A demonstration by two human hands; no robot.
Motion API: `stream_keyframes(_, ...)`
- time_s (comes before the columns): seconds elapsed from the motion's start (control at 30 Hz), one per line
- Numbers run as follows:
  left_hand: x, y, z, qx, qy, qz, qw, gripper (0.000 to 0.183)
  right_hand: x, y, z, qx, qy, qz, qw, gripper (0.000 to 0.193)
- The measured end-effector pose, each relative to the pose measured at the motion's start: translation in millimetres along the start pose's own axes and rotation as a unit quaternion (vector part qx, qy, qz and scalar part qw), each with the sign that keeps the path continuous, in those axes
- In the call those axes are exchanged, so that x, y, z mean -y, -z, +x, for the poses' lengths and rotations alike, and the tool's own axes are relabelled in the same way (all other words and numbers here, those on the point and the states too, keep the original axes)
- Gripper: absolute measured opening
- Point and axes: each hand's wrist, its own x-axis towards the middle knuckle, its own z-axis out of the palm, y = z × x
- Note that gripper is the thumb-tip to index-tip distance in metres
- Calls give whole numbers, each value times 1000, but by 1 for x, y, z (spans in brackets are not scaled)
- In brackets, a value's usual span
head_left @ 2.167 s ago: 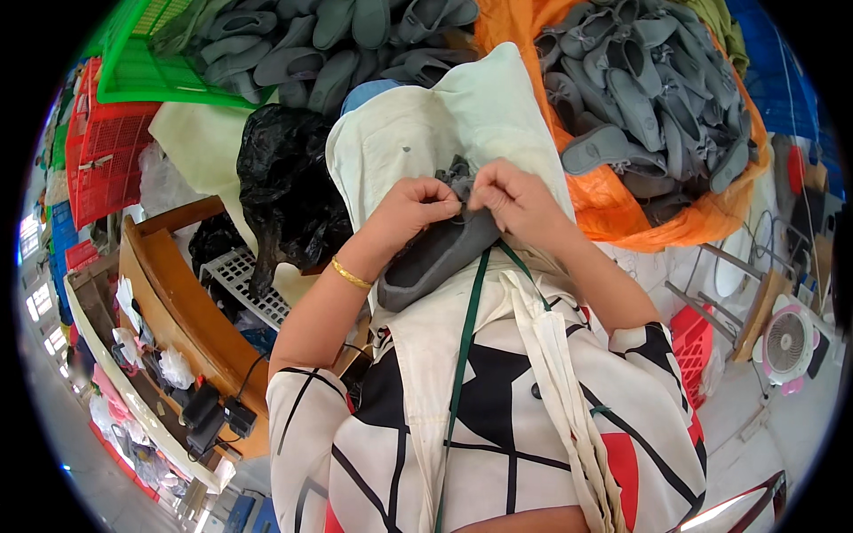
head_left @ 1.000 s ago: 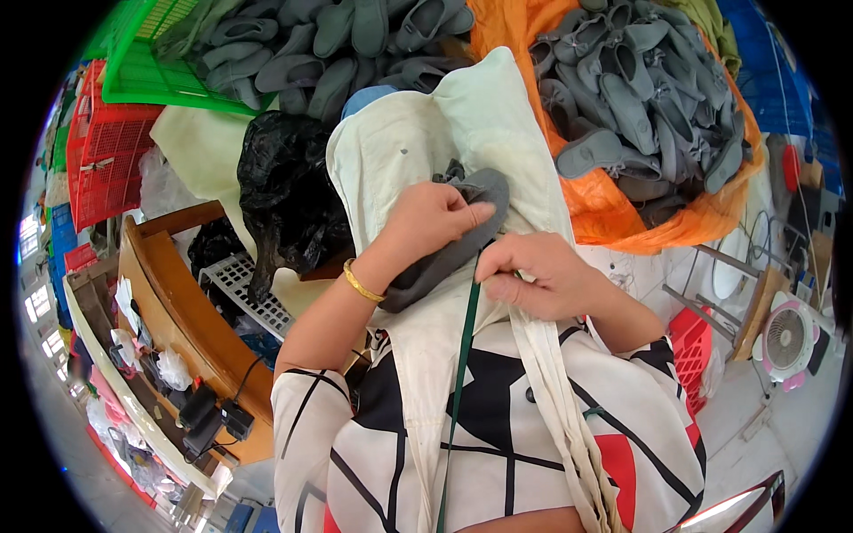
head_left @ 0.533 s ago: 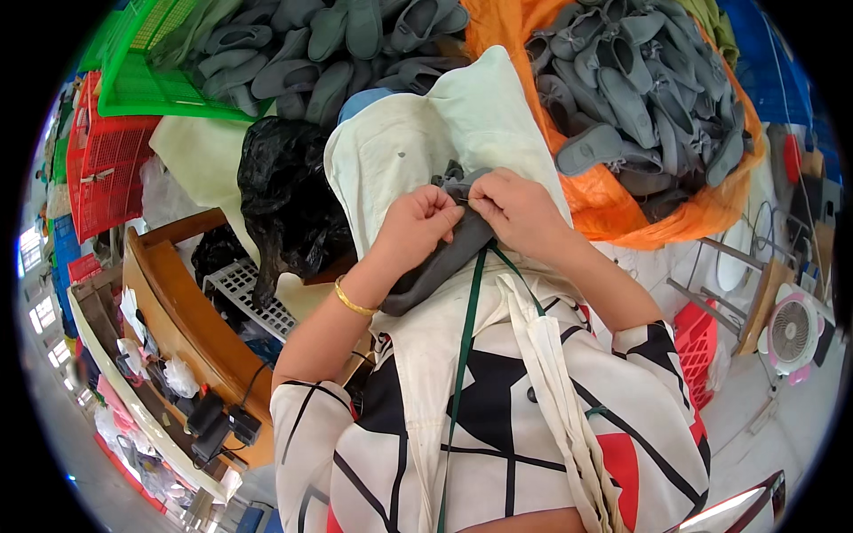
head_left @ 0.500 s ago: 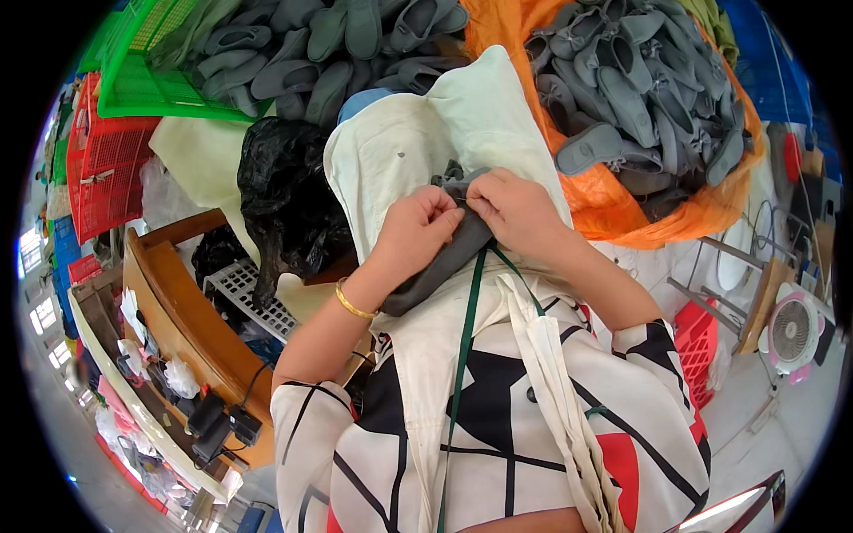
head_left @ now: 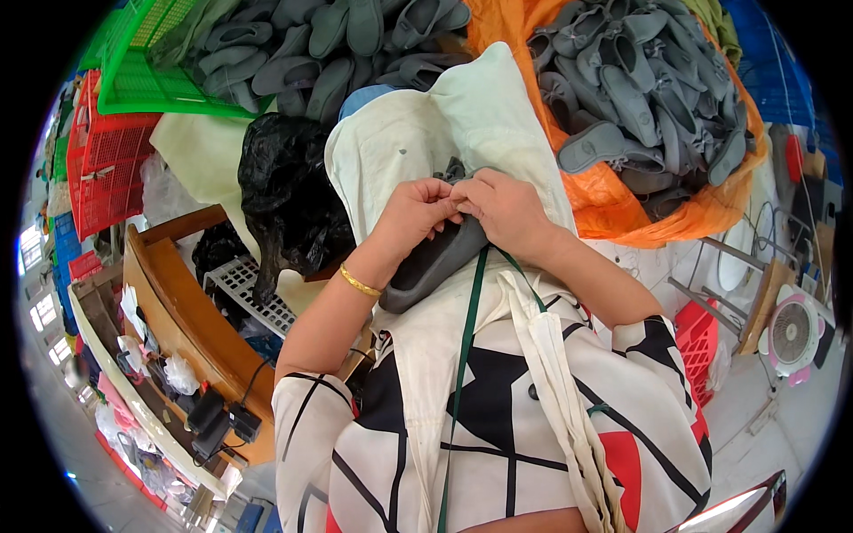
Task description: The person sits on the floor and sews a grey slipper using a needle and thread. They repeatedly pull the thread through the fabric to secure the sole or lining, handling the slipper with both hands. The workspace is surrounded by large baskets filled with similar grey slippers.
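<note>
two hands meeting at centre. at nine o'clock, red crate (head_left: 107, 160) and wooden bench (head_left: 191, 306). at eleven, green crate (head_left: 151, 62) heaped with grey shoes. black plastic bag (head_left: 289, 200) just left of left hand (head_left: 413, 213), fingertips pinched on top edge of grey shoe (head_left: 435, 262) lying on cream cloth (head_left: 400, 147) over lap. right hand (head_left: 506, 209) touching left, also pinching same edge. at two, orange sack (head_left: 622, 191) full of grey shoes. seemingly mid-way on this piece; many more waiting.
</note>
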Motion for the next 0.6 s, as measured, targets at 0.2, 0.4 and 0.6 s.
stream_keyframes(0.2, 8, 0, 0, 2, -12, -29, 1000, 9, 3, 8, 5, 14, -81, 157, 984, 6)
stream_keyframes(0.4, 11, -2, -6, 0, -111, 70, 991, 7, -14, 21, 6, 38, -117, 122, 985, 6)
stream_keyframes(0.6, 2, -22, -15, -155, -295, 311, 890, 10, -10, 22, 4, 39, -126, 129, 983, 7)
